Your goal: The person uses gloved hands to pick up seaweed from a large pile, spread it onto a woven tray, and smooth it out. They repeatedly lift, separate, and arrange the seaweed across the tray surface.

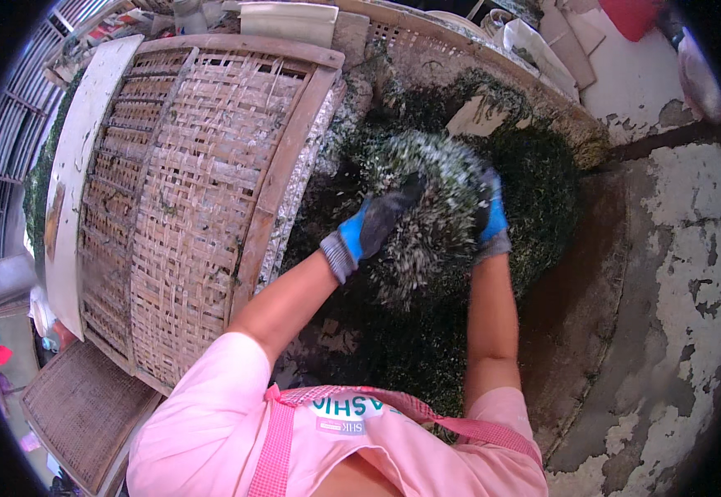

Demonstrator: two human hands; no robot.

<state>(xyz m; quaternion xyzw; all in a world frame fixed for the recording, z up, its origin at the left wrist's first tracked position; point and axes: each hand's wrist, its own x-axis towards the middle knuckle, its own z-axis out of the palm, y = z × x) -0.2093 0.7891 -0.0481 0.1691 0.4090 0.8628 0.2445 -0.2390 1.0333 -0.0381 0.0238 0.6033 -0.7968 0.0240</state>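
A loose clump of green and whitish shredded plant matter (432, 205), blurred by motion, is held between my two gloved hands. My left hand (380, 225), in a blue and dark grey work glove, presses on the clump's left side. On its right side is my right hand (491, 208) in a matching glove, its fingers partly hidden by strands. Below and around the clump lies a large dark green heap of the same kind of matter (540, 192). I cannot tell exactly what plant it is.
At the left, a woven bamboo tray in a wooden frame (199, 168) slants beside the heap, with a pale board (87, 180) along its far side. A brown ledge (578, 292) and a peeling wall (689, 267) stand at the right. Another woven panel (87, 410) is lower left.
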